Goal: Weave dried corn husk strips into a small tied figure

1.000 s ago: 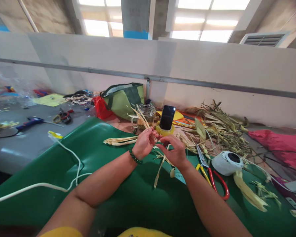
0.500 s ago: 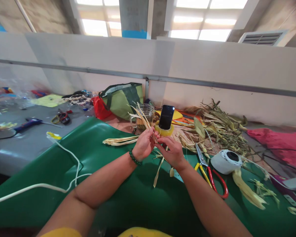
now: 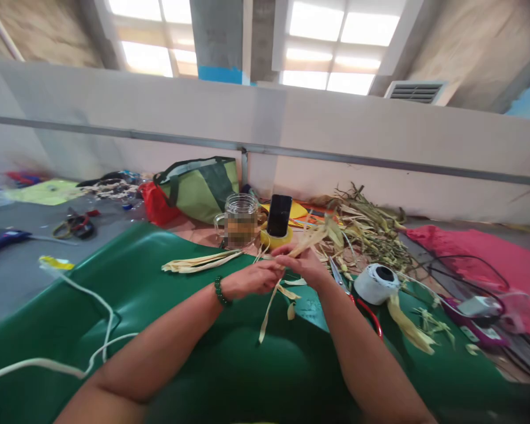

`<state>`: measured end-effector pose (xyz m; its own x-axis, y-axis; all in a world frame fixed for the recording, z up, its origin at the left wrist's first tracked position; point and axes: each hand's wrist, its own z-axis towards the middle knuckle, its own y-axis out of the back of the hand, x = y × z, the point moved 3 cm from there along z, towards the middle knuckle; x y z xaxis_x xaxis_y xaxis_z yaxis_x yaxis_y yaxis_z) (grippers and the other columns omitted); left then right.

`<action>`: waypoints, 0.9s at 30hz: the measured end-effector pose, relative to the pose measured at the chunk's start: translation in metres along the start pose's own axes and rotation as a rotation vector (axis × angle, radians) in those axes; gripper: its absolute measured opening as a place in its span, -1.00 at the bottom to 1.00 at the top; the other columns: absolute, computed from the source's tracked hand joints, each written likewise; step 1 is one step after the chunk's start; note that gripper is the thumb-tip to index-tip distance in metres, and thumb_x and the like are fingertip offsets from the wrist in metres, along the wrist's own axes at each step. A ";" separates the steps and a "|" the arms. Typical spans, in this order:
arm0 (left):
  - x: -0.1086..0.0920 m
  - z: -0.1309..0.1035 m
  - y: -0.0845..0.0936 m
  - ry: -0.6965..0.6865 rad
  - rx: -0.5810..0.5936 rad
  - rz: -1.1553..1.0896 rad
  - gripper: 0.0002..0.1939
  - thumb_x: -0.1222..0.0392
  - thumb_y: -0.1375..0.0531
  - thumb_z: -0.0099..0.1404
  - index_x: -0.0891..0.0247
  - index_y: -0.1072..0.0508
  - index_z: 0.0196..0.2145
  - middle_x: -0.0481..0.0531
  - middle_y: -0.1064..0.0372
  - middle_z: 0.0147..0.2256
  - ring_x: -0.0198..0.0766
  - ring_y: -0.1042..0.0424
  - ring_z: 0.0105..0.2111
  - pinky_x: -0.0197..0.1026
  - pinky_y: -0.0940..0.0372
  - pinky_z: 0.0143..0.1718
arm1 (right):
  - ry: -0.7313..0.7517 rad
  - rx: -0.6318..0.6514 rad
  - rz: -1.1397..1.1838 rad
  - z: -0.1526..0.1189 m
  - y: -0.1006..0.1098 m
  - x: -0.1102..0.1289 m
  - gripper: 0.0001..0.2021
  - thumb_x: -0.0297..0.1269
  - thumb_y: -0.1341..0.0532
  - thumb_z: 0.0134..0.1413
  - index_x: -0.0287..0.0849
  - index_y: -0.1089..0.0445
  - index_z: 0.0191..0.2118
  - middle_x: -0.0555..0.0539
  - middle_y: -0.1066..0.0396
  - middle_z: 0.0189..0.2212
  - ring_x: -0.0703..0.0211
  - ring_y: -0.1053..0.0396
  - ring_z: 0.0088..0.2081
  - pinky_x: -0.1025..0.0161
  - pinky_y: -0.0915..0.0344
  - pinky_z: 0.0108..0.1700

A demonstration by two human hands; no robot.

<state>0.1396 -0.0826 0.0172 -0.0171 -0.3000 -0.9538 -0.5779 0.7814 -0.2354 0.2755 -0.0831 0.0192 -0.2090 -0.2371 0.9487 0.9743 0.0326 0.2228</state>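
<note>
Both my hands meet over the green mat (image 3: 194, 353), closed round pale dried corn husk strips (image 3: 311, 238). My left hand (image 3: 257, 278), with a green bead bracelet at its wrist, is shut on the strips, fingers turned down. My right hand (image 3: 307, 266) grips them just to the right, and their wide ends stick out above it toward the upper right. A thin strip (image 3: 269, 315) hangs below my hands. On the mat to the left lies a bundle of husk strips (image 3: 201, 262). Scissors (image 3: 368, 315) with red handles lie partly behind my right forearm.
Behind my hands stand a glass mug (image 3: 241, 206) and a phone (image 3: 279, 215) on a yellow tape roll (image 3: 274, 240). A white thread spool (image 3: 375, 284), a dried plant heap (image 3: 375, 229) and a glue gun (image 3: 472, 324) lie to the right. A white cable (image 3: 39, 364) crosses the left side.
My left hand has turned over from palm up to knuckles up. The husk ends, which pointed to the upper left, now point to the upper right beyond my right hand. The view has shifted right.
</note>
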 end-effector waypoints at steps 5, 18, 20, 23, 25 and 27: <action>0.000 -0.004 0.000 0.119 0.193 -0.013 -0.68 0.09 -0.28 0.05 0.27 -0.19 -0.51 -0.24 0.13 -0.67 -0.54 0.20 -0.69 -0.34 0.37 -0.66 | -0.089 0.048 0.392 -0.006 0.024 -0.003 -0.59 0.03 -0.36 -0.29 -0.18 -0.21 -0.57 0.22 0.04 -0.76 0.50 0.15 -0.71 0.43 0.20 -0.66; 0.000 0.003 0.022 0.177 0.284 0.059 -0.62 0.06 -0.27 0.08 0.27 -0.13 -0.58 -0.22 0.13 -0.68 -0.55 0.21 -0.71 -0.39 0.35 -0.71 | 0.065 -0.212 0.160 -0.006 0.045 -0.014 -0.66 -0.03 -0.34 -0.17 -0.21 -0.31 -0.56 0.11 -0.24 -0.74 0.44 -0.12 -0.74 0.43 -0.01 -0.70; 0.000 0.004 0.025 0.189 0.286 0.065 -0.61 0.05 -0.26 0.09 0.26 -0.12 -0.59 -0.22 0.14 -0.68 -0.55 0.21 -0.72 -0.38 0.35 -0.72 | 0.053 -0.255 0.131 -0.004 0.046 -0.014 -0.62 0.00 -0.35 -0.20 -0.22 -0.30 -0.60 0.10 -0.23 -0.75 0.44 -0.12 -0.75 0.43 -0.01 -0.71; 0.001 0.005 0.029 0.196 0.302 0.038 -0.65 0.05 -0.26 0.10 0.28 -0.19 -0.57 -0.24 0.14 -0.69 -0.54 0.20 -0.73 -0.39 0.27 -0.72 | -0.003 -0.332 0.134 -0.004 0.050 -0.014 -0.58 0.04 -0.38 -0.32 -0.22 -0.30 -0.62 0.08 -0.24 -0.77 0.41 -0.14 -0.76 0.41 -0.05 -0.72; 0.003 0.006 0.032 0.167 0.332 0.063 -0.71 0.01 -0.25 0.13 0.32 -0.34 -0.44 -0.18 -0.03 -0.68 -0.48 -0.01 -0.70 -0.38 0.06 -0.68 | -0.044 -0.340 0.157 -0.005 0.051 -0.013 -0.58 0.05 -0.40 -0.38 -0.22 -0.31 -0.61 0.08 -0.26 -0.77 0.40 -0.14 -0.77 0.40 -0.07 -0.73; 0.005 0.009 0.035 0.110 0.360 0.094 -0.63 -0.06 -0.20 0.18 0.34 -0.42 -0.25 -0.02 -0.32 -0.52 -0.36 -0.29 -0.50 -0.31 -0.19 -0.46 | -0.089 -0.277 0.206 -0.006 0.047 -0.014 -0.57 0.05 -0.40 -0.41 -0.22 -0.33 -0.57 0.10 -0.26 -0.77 0.41 -0.13 -0.77 0.42 -0.04 -0.74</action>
<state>0.1263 -0.0521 0.0022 -0.1550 -0.2590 -0.9534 -0.2462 0.9447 -0.2166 0.3250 -0.0843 0.0155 -0.0005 -0.1668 0.9860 0.9800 -0.1964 -0.0327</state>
